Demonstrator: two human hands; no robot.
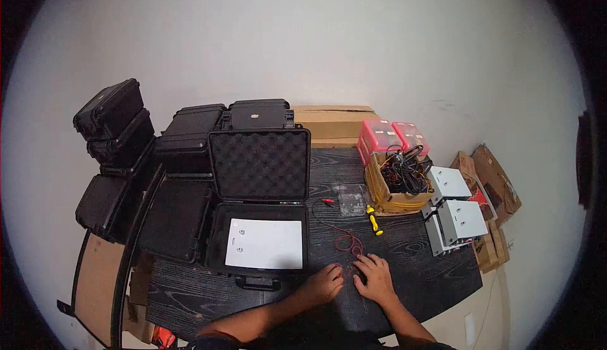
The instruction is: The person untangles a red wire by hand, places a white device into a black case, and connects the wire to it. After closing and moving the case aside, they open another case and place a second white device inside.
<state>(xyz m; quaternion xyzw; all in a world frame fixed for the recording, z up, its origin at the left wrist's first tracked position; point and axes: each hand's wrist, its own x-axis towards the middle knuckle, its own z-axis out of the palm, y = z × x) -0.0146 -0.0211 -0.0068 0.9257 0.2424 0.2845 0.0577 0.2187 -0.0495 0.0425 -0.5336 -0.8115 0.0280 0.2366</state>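
Left hand (322, 285) at near edge of bench (411, 287), right of the open black case (259, 273); grip pinched on the red wire (351, 251), a bit of it showing at the fingertips. Right hand (378, 279) just beside, palm down — grip loose, thumb parted from fingers, fingertips at the wire's near loops. Wire lies loosely coiled on the bench just far of both hands, its dark lead running far-left. Yellow-handled tool (374, 220) to far right — near the carton of cables (399, 203).
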